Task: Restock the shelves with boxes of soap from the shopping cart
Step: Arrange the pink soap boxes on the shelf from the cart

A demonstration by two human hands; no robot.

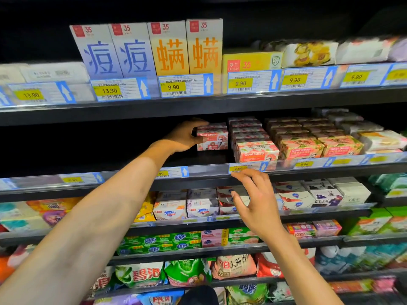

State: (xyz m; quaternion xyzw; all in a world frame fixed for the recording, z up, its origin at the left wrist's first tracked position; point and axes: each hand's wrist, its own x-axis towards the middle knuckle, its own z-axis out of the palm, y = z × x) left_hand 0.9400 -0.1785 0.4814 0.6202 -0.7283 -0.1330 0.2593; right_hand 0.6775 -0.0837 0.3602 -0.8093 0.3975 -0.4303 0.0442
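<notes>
My left hand (184, 135) reaches into the second shelf and grips a small stack of pink-and-white Goat Soap boxes (213, 138) from its left side, thumb below and fingers over the top. The stack stands on the dark shelf board, left of a stocked row of Goat Soap boxes (256, 148). My right hand (253, 197) hovers in front of the shelf's price rail (198, 171), fingers spread and holding nothing. The shopping cart is out of view.
More soap rows (319, 144) fill the second shelf to the right; its left part is dark and bare. Tall boxes (149, 49) stand on the top shelf. Lower shelves hold soap boxes (187, 205) and detergent bags (187, 272).
</notes>
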